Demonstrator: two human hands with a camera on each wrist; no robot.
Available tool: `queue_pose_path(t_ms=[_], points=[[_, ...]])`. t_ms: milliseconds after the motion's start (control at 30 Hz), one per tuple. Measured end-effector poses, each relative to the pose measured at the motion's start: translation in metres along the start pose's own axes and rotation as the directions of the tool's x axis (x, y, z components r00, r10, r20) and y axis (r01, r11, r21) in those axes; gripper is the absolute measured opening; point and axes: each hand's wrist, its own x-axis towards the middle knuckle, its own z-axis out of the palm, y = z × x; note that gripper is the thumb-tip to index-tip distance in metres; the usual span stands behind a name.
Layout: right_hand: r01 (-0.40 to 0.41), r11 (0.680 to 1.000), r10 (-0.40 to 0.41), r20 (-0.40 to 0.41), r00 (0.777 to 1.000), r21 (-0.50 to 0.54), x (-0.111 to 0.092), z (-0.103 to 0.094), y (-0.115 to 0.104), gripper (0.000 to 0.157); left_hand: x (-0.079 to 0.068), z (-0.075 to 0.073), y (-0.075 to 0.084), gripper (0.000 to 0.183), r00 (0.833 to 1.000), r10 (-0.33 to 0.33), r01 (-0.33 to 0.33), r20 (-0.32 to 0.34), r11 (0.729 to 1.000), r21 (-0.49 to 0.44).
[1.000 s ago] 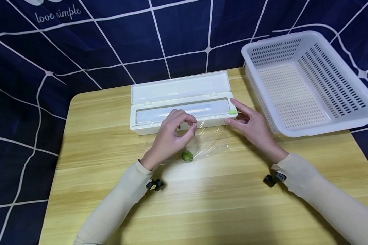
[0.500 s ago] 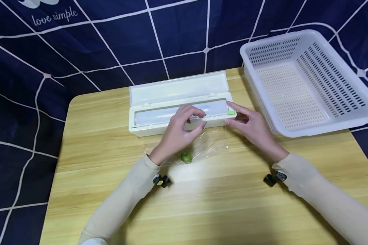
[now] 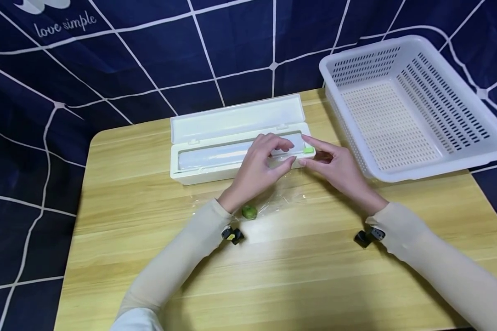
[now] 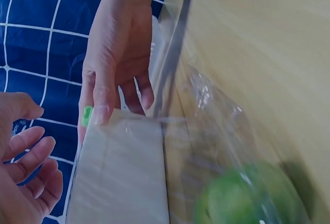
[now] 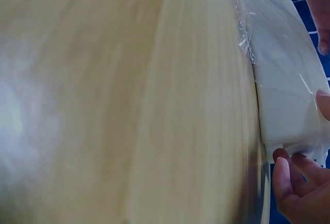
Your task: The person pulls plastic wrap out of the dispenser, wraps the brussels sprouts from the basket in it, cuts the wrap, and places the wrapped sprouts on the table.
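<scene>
A white cling film dispenser (image 3: 207,175) lies across the table with its lid raised, a film roll (image 3: 215,156) inside. My right hand (image 3: 340,168) grips its right end beside the green slider cutter (image 3: 308,150), thumb at the front. My left hand (image 3: 262,161) hovers over the dispenser's front edge, thumb and fingers curved apart with nothing between them; the left wrist view shows those fingers loose. Clear film (image 3: 279,197) hangs from the front edge onto the table. A green round fruit like a lime (image 3: 249,212) lies at the film, seen through it in the left wrist view.
A white slotted plastic basket (image 3: 397,172) stands on the right of the wooden table (image 3: 248,280). Behind the table hangs a dark blue cloth (image 3: 141,59) with white lines.
My left hand has moved right along the dispenser's front edge, its thumb and fingertips parting from a pinch. My right hand stays at the right end.
</scene>
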Motion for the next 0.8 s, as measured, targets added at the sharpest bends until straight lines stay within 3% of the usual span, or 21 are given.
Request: queue_pose_path(t_ms=[300, 633, 800], points=[[0.025, 1.000, -0.025, 0.021, 0.999, 0.018, 0.001, -0.002, -0.002, 0.062, 0.016, 0.015, 0.001, 0.028, 0.999, -0.038, 0.037, 0.022, 0.999, 0.037], [0.011, 1.000, -0.012, 0.031, 0.999, 0.021, 0.002, -0.001, -0.002, 0.062, 0.022, 0.023, -0.002, 0.024, 0.996, -0.084, 0.082, 0.005, 0.987, 0.142], [-0.008, 1.000, 0.007, 0.027, 1.000, 0.021, 0.002, -0.003, -0.002, 0.061, 0.025, 0.030, -0.004, 0.022, 0.997, -0.073, 0.072, -0.004, 0.981, 0.181]])
